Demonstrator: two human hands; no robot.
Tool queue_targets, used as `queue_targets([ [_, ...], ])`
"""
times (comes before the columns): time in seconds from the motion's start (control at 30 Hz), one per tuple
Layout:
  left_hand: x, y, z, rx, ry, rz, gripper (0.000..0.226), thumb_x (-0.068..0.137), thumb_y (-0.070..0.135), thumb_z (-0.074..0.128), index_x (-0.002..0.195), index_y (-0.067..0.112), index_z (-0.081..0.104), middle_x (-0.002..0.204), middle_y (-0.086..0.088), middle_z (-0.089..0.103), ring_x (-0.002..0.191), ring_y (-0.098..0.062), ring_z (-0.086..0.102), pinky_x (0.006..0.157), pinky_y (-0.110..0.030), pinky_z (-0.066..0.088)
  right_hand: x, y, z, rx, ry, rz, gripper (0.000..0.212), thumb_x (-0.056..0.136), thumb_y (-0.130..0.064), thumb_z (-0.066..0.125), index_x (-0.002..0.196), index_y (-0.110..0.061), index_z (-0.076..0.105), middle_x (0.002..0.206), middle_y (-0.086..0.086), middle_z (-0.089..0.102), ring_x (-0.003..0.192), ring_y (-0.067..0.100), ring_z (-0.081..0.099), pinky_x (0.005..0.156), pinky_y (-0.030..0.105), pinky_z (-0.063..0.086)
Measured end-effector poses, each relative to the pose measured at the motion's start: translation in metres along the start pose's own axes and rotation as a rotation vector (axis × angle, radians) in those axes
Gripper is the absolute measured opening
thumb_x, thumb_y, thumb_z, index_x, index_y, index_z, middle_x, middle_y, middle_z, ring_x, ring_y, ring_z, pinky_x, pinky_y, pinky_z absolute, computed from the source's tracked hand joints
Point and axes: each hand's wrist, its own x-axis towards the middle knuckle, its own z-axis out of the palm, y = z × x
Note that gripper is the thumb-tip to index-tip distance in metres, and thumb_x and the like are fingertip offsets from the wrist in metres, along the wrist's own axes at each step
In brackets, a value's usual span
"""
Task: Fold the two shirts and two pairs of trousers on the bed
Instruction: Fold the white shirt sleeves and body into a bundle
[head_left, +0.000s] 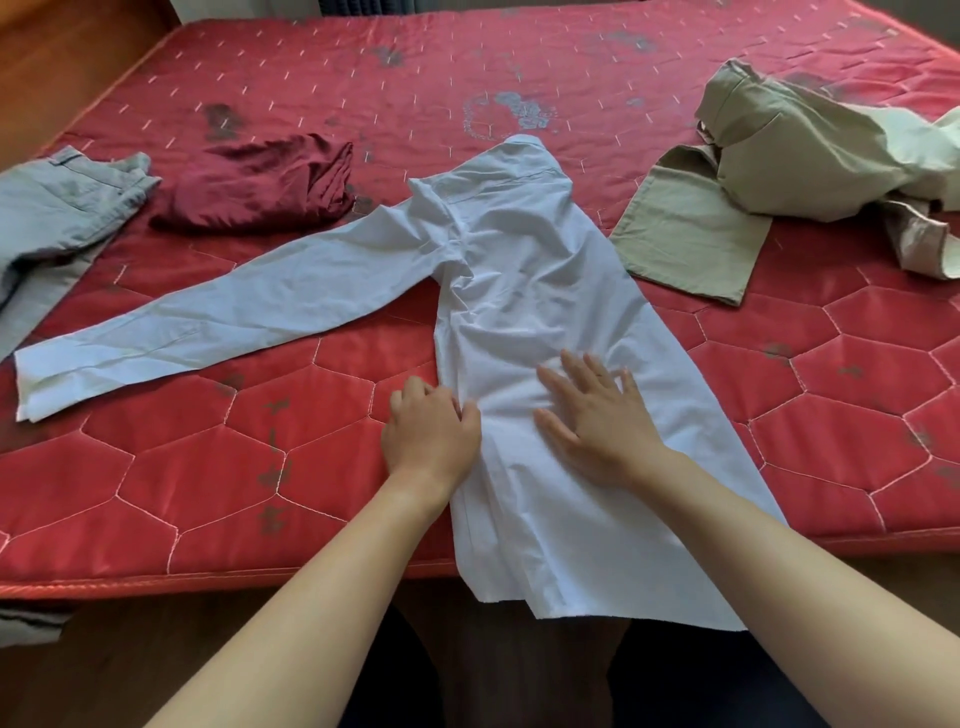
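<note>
On the red hexagon-quilted mattress (311, 467), centre-near: white long-sleeved cotton shirt (519, 291) lies spread out, collar at the far end, hem hanging over the near mattress edge. One sleeve is stretched straight out to the left, cuff close to the bed's left side. Fabric is wrinkled around the shoulder area. Right hand (597, 421): palm down, fingers straight and spread, pressing on the shirt body about mid-length. Left hand (431, 431): at the shirt's left side edge, fingers curled, thumb touching the fabric; cannot tell whether it actually grips the edge or just rests against it. Both forearms bare. Other items: crumpled maroon shirt (254, 182) on the far side of the outstretched sleeve, near it. Grey trousers (62, 208) are just left of the maroon shirt, running off the left side of the bed. Khaki trousers (779, 156) are heaped on the right, one leg lying flat just beside the white shirt's right side, contact unclear. Wooden floor (130, 649) shows below the near mattress edge.
</note>
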Motion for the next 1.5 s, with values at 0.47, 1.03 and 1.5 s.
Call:
queue_targets([
  [0.47, 0.070, -0.060, -0.047, -0.131, 0.030, -0.109, 0.030, 0.089, 0.036, 0.051, 0.110, 0.017, 0.055, 0.107, 0.001, 0.060, 0.103, -0.021, 0.056, 0.080, -0.030, 0.041, 0.102, -0.098, -0.009, 0.124, 0.170, -0.286, 0.047, 0.093, -0.028, 0.045, 0.138, -0.015, 0.041, 0.149, 0.008, 0.032, 0.137, 0.024, 0.028, 0.111, 0.040, 0.025],
  [1.03, 0.097, -0.263, -0.132, -0.044, 0.304, -0.295, 0.013, 0.090, 0.030, 0.049, 0.090, 0.020, 0.057, 0.097, 0.000, 0.064, 0.090, -0.020, 0.057, 0.076, -0.033, 0.043, 0.145, -0.266, 0.089, 0.101, 0.063, -0.340, 0.053, 0.092, -0.050, 0.029, 0.142, -0.032, 0.030, 0.155, -0.006, 0.016, 0.144, 0.018, 0.006, 0.114, 0.050, 0.002],
  [1.5, 0.119, -0.316, -0.145, -0.136, 0.490, -0.589, 0.071, 0.082, 0.025, 0.068, 0.135, 0.003, 0.027, 0.134, -0.029, 0.038, 0.120, -0.042, 0.039, 0.100, -0.041, 0.030, 0.147, -0.269, 0.093, 0.055, 0.102, -0.322, 0.054, 0.088, -0.054, 0.029, 0.139, -0.036, 0.033, 0.153, -0.011, 0.022, 0.143, 0.013, 0.010, 0.114, 0.047, 0.006],
])
